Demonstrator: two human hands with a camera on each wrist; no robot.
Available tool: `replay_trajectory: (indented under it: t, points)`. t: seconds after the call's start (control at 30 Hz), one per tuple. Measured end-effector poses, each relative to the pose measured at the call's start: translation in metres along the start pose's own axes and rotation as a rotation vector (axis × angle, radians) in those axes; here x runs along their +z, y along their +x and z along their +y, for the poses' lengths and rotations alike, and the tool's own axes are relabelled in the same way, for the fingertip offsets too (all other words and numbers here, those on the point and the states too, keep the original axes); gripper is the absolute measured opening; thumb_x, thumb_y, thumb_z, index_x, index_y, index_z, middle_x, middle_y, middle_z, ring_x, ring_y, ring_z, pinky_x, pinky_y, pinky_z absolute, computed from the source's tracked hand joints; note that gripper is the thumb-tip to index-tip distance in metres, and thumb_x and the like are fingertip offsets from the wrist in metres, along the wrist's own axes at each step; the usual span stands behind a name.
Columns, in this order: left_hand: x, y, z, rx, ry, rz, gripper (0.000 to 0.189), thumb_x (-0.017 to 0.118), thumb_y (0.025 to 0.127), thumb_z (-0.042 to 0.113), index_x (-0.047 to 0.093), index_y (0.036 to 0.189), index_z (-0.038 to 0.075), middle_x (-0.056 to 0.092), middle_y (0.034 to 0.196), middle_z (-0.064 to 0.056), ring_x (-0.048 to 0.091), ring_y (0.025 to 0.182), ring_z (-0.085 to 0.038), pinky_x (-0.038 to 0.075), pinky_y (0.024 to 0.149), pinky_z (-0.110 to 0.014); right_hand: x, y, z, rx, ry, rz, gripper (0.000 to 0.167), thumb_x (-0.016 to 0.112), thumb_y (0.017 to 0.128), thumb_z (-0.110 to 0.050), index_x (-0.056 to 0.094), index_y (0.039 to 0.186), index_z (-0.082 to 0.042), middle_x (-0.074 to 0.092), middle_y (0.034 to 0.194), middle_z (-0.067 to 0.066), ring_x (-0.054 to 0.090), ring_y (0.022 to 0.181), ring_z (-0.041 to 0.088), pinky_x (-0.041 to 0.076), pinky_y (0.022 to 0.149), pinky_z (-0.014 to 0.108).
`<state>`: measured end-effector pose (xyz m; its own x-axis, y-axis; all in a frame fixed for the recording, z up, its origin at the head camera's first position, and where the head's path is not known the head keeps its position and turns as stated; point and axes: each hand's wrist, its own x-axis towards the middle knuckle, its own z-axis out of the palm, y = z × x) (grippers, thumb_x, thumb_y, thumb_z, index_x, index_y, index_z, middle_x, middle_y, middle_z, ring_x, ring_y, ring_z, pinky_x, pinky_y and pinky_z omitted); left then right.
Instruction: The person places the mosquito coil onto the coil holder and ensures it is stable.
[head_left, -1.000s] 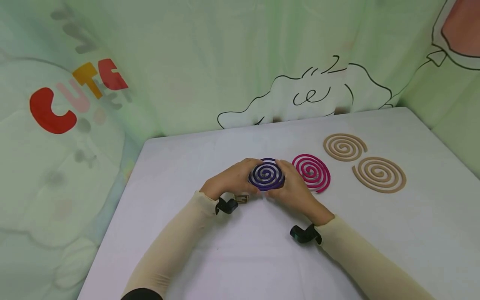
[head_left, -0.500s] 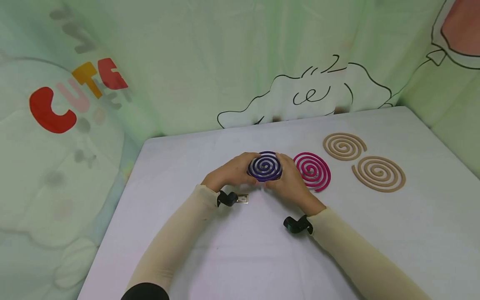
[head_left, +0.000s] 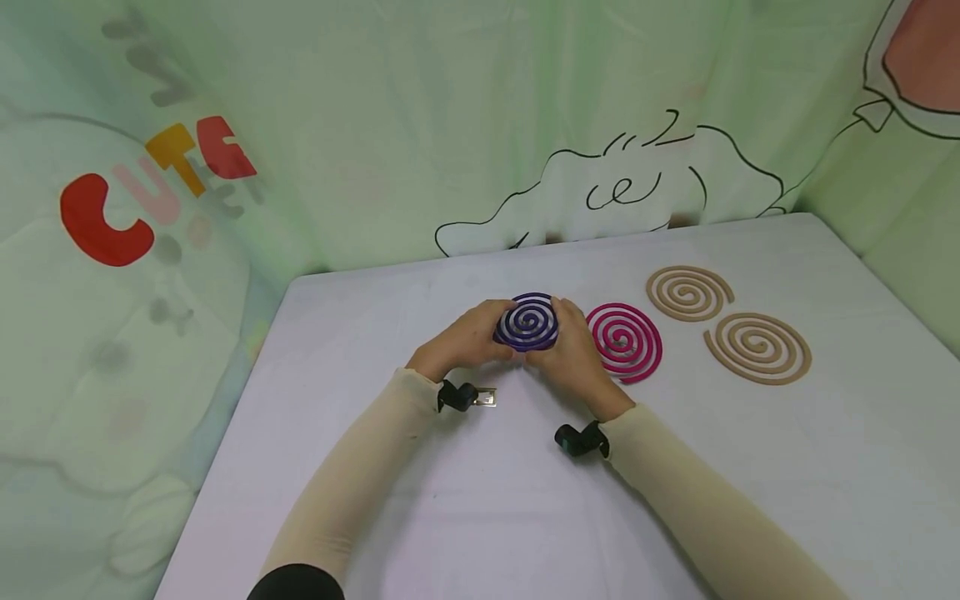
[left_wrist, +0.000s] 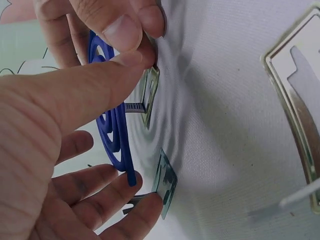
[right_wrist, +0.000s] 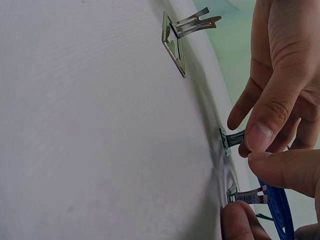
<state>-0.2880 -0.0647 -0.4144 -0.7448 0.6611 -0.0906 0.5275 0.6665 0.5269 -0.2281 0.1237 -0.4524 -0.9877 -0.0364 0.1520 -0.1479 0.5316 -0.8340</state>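
A blue-purple mosquito coil [head_left: 527, 321] lies between my two hands, held roughly flat over the table. My left hand [head_left: 465, 337] grips its left edge, thumb on the near side. On the opposite edge, my right hand [head_left: 570, 354] grips it with thumb and fingers. The left wrist view shows the blue coil [left_wrist: 117, 135] edge-on, and the prong of a small metal coil stand [left_wrist: 150, 95] reaches to it. A second metal stand [left_wrist: 165, 185] is close to the fingers below. Parts of the coil are hidden behind my fingers.
A pink coil [head_left: 619, 337] lies just right of my right hand. Two tan coils, one far [head_left: 686, 292] and one nearer [head_left: 758, 342], lie further right. Beside my left wrist is another metal stand [head_left: 486, 397] on the white table; a printed curtain stands behind.
Both hands have shifted away from me and slightly left with the blue-purple coil between them. The metal stand by my left wrist shows more of its surface. The other coils stay where they were.
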Motion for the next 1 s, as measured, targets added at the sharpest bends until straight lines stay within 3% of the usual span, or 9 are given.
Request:
replay_trajectory:
  t: [0.37,1.0]
  points:
    - [0.000,0.002,-0.004,0.008,-0.005,0.014,0.073,0.084,0.088,0.015,0.048,0.148,-0.005,0.057,0.146,-0.019,0.052,0.138,-0.032,0.037,0.120,-0.042,0.002,0.003,-0.004,0.047,-0.009,0.013,0.096,0.084,0.077,-0.005,0.034,0.157,0.009,0.026,0.162,0.035,0.028,0.151,0.050,0.026,0.123,0.061]
    - [0.007,-0.011,-0.012,-0.018,-0.020,0.063,0.077,0.085,0.088,0.019,0.047,0.151,-0.002,0.053,0.152,-0.019,0.047,0.144,-0.032,0.035,0.122,-0.042,0.001,-0.009,-0.007,0.047,-0.002,-0.005,0.099,0.085,0.080,-0.008,0.029,0.160,0.007,0.017,0.166,0.035,0.017,0.155,0.052,0.020,0.123,0.066]
